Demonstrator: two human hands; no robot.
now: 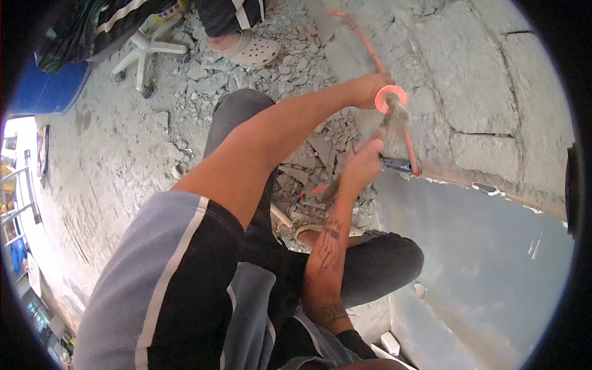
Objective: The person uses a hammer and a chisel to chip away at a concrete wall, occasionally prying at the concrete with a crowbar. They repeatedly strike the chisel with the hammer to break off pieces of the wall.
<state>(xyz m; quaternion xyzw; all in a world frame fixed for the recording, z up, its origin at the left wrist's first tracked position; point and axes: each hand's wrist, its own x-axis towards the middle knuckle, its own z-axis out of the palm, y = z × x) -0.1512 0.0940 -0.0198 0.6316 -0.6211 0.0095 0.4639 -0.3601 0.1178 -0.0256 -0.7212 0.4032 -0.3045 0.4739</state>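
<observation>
My left hand [371, 90] is wrapped round a chisel, whose round orange hand guard [401, 94] shows at the hand; its tip is hidden. Below it, my right hand [364, 165] is closed on a hammer. The hammer's head [395, 126] is smeared by motion close to the guard, and its brown handle end [331, 192] sticks out behind my fist. A dark bluish bar [396, 164] lies just beside my right hand. Along the broken masonry [475, 74] runs an orange tube-like strip [367, 48], passing behind the tools.
Rubble [296, 52] covers the floor around my legs. Another person's foot in a pale clog [254, 52] is at the top, near a white wheeled chair base [146, 48]. A smooth grey surface [468, 246] spans the right. A pale stick [282, 215] lies by my knee.
</observation>
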